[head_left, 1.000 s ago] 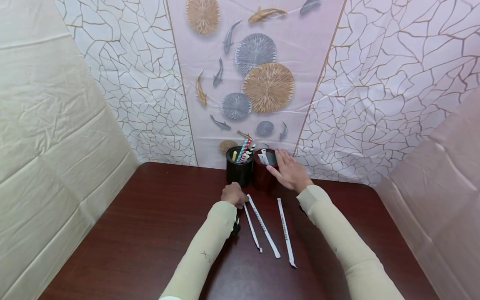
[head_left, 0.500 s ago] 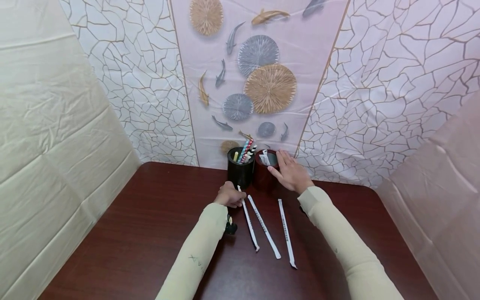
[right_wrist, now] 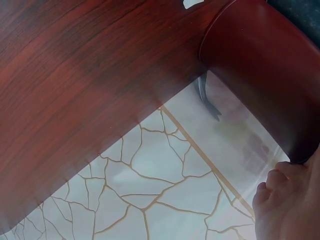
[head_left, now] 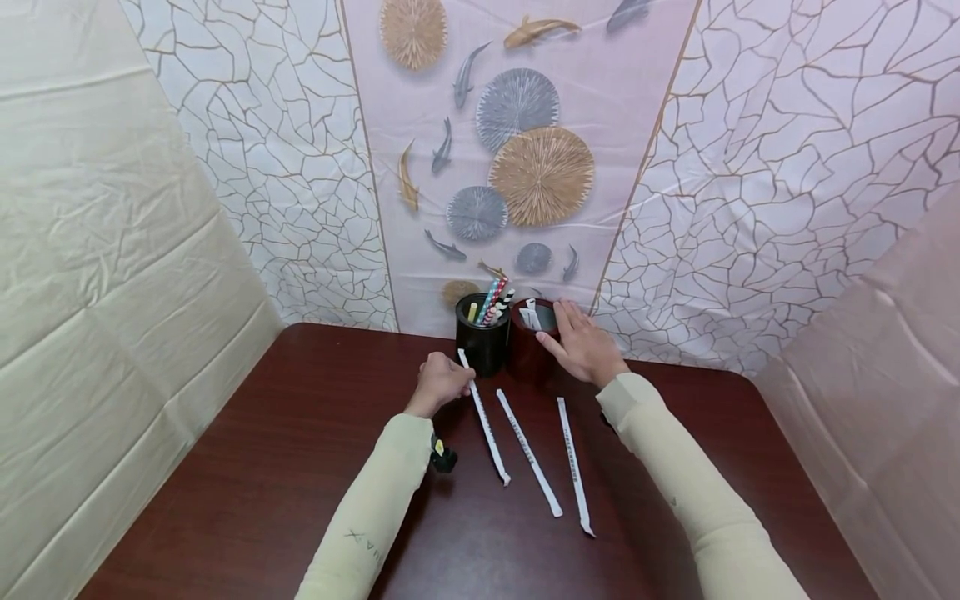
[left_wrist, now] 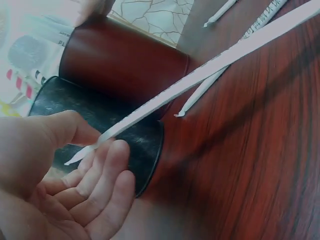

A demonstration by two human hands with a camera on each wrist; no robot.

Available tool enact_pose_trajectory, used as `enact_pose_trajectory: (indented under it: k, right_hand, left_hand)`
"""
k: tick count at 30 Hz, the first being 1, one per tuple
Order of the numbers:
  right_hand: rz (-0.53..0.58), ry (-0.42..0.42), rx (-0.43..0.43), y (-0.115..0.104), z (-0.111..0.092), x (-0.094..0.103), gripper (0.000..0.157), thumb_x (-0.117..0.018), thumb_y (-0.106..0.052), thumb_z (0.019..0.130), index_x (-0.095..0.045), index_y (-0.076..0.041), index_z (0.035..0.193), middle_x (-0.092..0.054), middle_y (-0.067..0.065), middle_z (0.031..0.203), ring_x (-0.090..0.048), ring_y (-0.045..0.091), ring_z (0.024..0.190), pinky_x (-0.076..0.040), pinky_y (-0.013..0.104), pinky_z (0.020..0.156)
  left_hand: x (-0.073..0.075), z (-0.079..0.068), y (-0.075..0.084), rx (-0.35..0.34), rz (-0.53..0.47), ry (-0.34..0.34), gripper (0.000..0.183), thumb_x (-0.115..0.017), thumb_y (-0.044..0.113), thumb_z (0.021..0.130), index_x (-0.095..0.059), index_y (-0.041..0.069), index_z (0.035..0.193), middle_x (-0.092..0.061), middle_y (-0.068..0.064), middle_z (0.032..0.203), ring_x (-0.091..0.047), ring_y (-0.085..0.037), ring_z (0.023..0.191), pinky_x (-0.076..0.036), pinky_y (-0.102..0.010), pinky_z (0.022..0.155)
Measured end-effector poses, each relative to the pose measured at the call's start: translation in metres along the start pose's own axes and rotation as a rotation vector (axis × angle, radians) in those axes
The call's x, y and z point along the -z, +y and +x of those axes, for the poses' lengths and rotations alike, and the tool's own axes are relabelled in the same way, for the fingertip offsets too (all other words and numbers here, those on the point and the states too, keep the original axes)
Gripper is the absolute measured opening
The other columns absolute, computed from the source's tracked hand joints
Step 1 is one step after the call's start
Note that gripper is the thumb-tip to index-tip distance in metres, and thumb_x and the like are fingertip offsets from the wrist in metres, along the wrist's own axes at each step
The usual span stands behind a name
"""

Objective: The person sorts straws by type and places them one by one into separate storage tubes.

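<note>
Between thumb and fingers my left hand (head_left: pixel 441 380) pinches a paper-wrapped straw (head_left: pixel 486 425) near its far end. In the left wrist view the straw (left_wrist: pixel 185 86) slants up over the table, and its shadow falls on the wood. Just beyond that hand stands a black cup (head_left: pixel 480 346) holding several patterned straws (head_left: pixel 492 300). Beside it is a dark red cup (head_left: pixel 522 354) with white wrapped pieces (head_left: pixel 529 315) inside. My right hand (head_left: pixel 585 343) rests on the red cup's rim with its fingers extended. In the right wrist view, only part of that hand (right_wrist: pixel 290 200) shows by the cup.
Two more wrapped straws, a middle one (head_left: pixel 529 454) and a right one (head_left: pixel 575 467), lie on the dark wooden table (head_left: pixel 300 467). A patterned cloth backdrop (head_left: pixel 300 167) rises behind the table. Pale cloth walls (head_left: pixel 90 292) flank the sides.
My left hand has taken up the leftmost wrapped straw and moved left and slightly farther away with it. My right hand has stayed on the red cup.
</note>
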State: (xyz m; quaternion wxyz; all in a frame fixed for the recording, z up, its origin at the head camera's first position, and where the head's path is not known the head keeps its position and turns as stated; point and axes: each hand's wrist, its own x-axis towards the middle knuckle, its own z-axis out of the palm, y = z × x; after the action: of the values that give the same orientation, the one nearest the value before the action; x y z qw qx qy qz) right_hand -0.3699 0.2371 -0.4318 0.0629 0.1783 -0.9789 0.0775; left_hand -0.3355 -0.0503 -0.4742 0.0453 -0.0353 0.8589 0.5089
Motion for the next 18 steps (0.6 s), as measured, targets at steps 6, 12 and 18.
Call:
enact_pose_trajectory:
  k: [6,12,18]
  right_hand:
    - [0.012,0.017,0.003,0.000,-0.001,0.001,0.086,-0.032,-0.059,0.112,-0.017,0.005,0.167,-0.018,0.025,0.175,-0.019,0.040,0.164,-0.024,0.056,0.132]
    - [0.006,0.020,0.016,0.000,0.000,-0.001,0.086,-0.031,-0.059,0.112,-0.017,0.006,0.166,-0.019,0.027,0.175,-0.019,0.041,0.164,-0.024,0.056,0.132]
    - [0.013,0.030,0.018,0.000,0.000,0.000,0.085,-0.035,-0.057,0.112,-0.019,0.006,0.166,-0.021,0.026,0.174,-0.021,0.040,0.163,-0.025,0.056,0.132]
  left_hand:
    - [0.020,-0.002,0.010,-0.116,0.105,0.070,0.025,-0.074,0.023,0.094,-0.083,0.011,0.075,-0.078,-0.007,0.069,-0.069,-0.016,0.076,-0.051,-0.029,0.074]
    - [0.051,-0.001,0.032,-0.189,0.153,0.146,0.021,-0.073,0.025,0.094,-0.084,0.013,0.081,-0.080,-0.005,0.073,-0.073,-0.023,0.085,-0.053,-0.038,0.086]
    - [0.088,-0.002,0.065,-0.270,0.162,0.186,0.020,-0.071,0.021,0.093,-0.084,0.008,0.084,-0.081,-0.009,0.078,-0.068,-0.018,0.069,-0.051,-0.031,0.069]
